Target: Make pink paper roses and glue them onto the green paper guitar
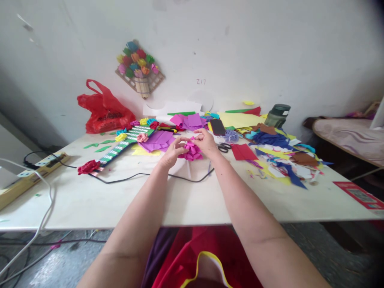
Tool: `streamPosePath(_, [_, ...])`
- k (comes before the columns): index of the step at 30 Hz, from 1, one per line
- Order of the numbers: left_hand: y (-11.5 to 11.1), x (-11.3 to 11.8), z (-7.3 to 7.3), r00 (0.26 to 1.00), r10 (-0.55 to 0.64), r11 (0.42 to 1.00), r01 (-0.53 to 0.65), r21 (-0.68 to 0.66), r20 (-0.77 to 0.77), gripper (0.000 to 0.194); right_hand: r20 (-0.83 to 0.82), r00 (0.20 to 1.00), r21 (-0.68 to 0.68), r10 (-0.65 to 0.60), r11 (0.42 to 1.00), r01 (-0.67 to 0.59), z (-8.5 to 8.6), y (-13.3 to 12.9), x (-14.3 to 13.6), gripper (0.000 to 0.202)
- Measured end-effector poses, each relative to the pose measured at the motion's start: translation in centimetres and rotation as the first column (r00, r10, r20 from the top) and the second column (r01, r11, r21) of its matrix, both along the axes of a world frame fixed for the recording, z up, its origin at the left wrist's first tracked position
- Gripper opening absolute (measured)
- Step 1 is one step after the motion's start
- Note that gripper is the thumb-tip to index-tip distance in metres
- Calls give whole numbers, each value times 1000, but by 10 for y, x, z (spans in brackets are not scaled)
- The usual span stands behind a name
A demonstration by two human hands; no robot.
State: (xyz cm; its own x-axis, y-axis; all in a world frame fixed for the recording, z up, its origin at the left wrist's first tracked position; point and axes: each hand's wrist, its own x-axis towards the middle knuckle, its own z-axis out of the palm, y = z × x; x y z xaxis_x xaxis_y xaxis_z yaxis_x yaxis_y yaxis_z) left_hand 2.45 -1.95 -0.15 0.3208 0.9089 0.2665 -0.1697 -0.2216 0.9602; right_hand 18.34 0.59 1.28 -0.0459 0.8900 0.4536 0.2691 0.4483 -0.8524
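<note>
A magenta paper flower is held between my two hands, above the middle of the white table. My left hand grips its left side, thumb and fingers closed on the petals. At its upper right, my right hand pinches a petal. Below the flower a thin white stick shows, partly blurred; whether it joins the flower I cannot tell. Black-handled scissors lie just right of my right hand. Purple paper sheets lie left of my left hand.
A green and white strip with paper flowers lies at the left. Paper scraps are heaped right, near a dark bottle. A phone lies behind my hands. A black cable crosses the table; a red bag stands back left.
</note>
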Motion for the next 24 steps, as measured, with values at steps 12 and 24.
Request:
streamPosePath(12, [6,2,3,988,147,970,-132,-203,57,30,-23,992,-49,124,991,-125,5,-9,-4,36])
streamPosePath(24, [9,-2,-1,988,155,968,-151,-200,0,20,59,992,50,111,992,-114,-5,0,-8,15])
